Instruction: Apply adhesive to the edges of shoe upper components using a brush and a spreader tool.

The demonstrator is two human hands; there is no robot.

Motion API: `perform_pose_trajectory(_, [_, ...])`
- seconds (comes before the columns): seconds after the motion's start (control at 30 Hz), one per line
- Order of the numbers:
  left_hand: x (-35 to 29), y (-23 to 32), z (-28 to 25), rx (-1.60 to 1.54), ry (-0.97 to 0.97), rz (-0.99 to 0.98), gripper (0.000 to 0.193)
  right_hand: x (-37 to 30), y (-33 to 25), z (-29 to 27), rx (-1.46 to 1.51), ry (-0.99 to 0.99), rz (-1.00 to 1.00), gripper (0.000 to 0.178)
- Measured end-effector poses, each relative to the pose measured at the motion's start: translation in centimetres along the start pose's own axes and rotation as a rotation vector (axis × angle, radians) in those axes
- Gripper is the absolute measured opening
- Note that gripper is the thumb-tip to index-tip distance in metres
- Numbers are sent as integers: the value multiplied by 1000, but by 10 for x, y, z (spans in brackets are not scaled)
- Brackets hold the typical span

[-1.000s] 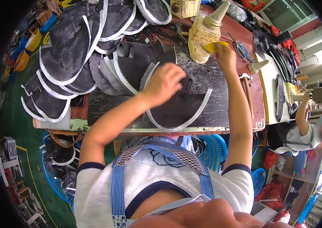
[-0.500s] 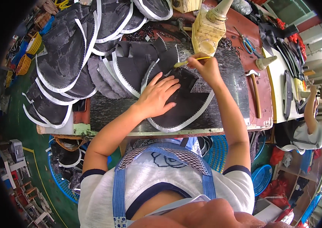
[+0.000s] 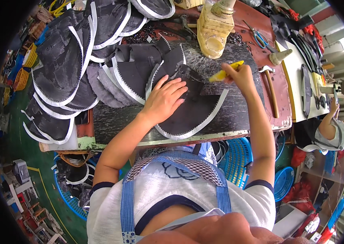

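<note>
My left hand (image 3: 164, 101) lies with its fingers spread on a curved black fabric piece (image 3: 188, 113) with a white stitched edge, which looks like a shoe upper part. To its right, my right hand (image 3: 240, 77) grips a yellow-handled brush (image 3: 217, 77), slightly blurred, over the dark work board (image 3: 241, 97). Wet-looking patches show on the upper part of the black piece. Beside my left hand, more black pieces (image 3: 133, 75) overlap in a fanned row. Beyond the brush stands a cream, crusted glue container (image 3: 213, 32) with a round opening.
A large stack of white-edged black pieces (image 3: 58, 69) covers the table's left side. On the right lie a hammer (image 3: 271, 89), blue-handled scissors (image 3: 259, 38) and a cone-shaped thing (image 3: 281, 57). A blue basket (image 3: 233, 160) stands below the table edge. Another person (image 3: 334, 126) sits at far right.
My right hand has moved right and slightly nearer with the brush, away from the black piece. My left hand stays spread on the piece.
</note>
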State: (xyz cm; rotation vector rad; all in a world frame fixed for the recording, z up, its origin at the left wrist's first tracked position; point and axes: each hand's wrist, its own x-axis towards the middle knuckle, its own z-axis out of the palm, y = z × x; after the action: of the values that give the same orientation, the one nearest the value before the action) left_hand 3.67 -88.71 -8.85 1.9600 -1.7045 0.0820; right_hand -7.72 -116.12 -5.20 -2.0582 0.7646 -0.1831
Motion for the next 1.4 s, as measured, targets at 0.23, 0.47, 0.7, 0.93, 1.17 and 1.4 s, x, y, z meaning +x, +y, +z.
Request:
perform_pose_trajectory(0.23, [-18, 11, -25, 242, 191, -257, 59, 7, 5, 19, -36, 107, 28, 43])
perform_pose_trajectory(0.47, [-21, 13, -24, 144, 158, -456, 79, 6, -26, 51, 388, -100, -241, 22])
perform_pose_trajectory(0.7, [-18, 17, -32, 38, 133, -537, 87, 10, -11, 31, 80, -278, -186, 11])
perform_pose_trajectory(0.93, [-22, 31, -40, -656, 220, -384, 64, 13, -18, 11, -123, -107, -255, 20])
perform_pose_trajectory(1.17, [-19, 16, -42, -348, 428, -452, 77, 101, -6, -16, -521, 278, -347, 52])
perform_pose_trajectory(1.4, [-45, 13, -26, -60, 343, -504, 112, 22, -23, -5, 418, -115, -134, 31])
